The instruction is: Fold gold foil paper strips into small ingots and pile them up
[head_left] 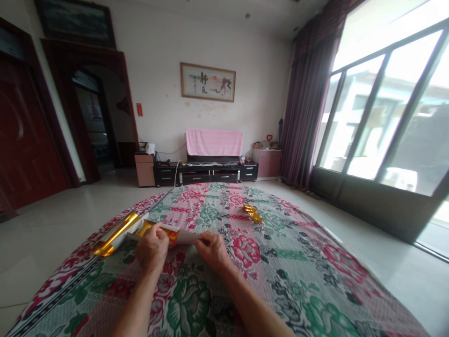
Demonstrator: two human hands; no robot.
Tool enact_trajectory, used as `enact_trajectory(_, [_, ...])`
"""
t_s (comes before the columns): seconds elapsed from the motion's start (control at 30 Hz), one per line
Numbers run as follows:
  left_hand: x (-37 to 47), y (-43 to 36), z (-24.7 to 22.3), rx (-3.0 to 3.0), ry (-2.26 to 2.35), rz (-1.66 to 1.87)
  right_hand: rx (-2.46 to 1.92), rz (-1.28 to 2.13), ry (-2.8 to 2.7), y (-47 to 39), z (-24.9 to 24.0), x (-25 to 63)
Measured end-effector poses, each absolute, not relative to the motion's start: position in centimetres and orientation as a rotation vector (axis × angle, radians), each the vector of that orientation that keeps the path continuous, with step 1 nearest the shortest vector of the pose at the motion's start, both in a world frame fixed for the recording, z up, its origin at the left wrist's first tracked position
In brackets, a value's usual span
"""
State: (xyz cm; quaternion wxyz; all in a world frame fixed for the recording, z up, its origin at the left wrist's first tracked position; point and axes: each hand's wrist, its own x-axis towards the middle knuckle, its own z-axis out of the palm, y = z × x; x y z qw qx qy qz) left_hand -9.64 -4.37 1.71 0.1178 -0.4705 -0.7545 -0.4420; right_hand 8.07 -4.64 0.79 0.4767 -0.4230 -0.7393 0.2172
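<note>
A sheet of gold foil paper [164, 230] with a pale back lies partly curled in front of me, on a flowered cloth [189, 299]. My left hand [153, 245] is closed on its left part, fingers bent over the shiny side. At the other end, the pale part is pinched between the thumb and fingers of my right hand [213, 250]. To the left of my left hand rests more gold foil paper [121, 235], rolled loosely with its pale side partly showing. Farther off, right of centre, sits a small zigzag gold foil piece [253, 214], apart from both hands.
The cloth spreads over a broad surface with a rounded far edge. Beyond it stands a low black cabinet [224, 177], with a pink cloth [214, 142] draped above. Tall windows [382, 107] and a purple curtain [303, 103] are on the right; a red door [30, 117] is on the left.
</note>
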Motion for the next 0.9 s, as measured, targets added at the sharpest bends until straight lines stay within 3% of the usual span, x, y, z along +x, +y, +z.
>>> enact_trajectory(0.2, [-8.9,-4.3,1.7,-1.441,-2.057,-1.308,-1.107,0.394,-1.831,-5.6,1.1,11.6])
enact_trajectory(0.4, [-6.8,-4.0,2.0,-1.771,-1.857,-1.588,-1.154,0.145,-1.894,-6.3,0.8,14.1])
enact_trajectory(0.63, [-4.3,-3.9,1.4,-2.478,-2.316,-1.808,-1.086,0.119,-1.873,-6.9,-0.3,14.8])
enact_trajectory(0.9, [-3.9,-4.1,1.3,-2.438,-2.561,-2.031,-1.069,0.168,-1.862,-7.5,0.3,14.8])
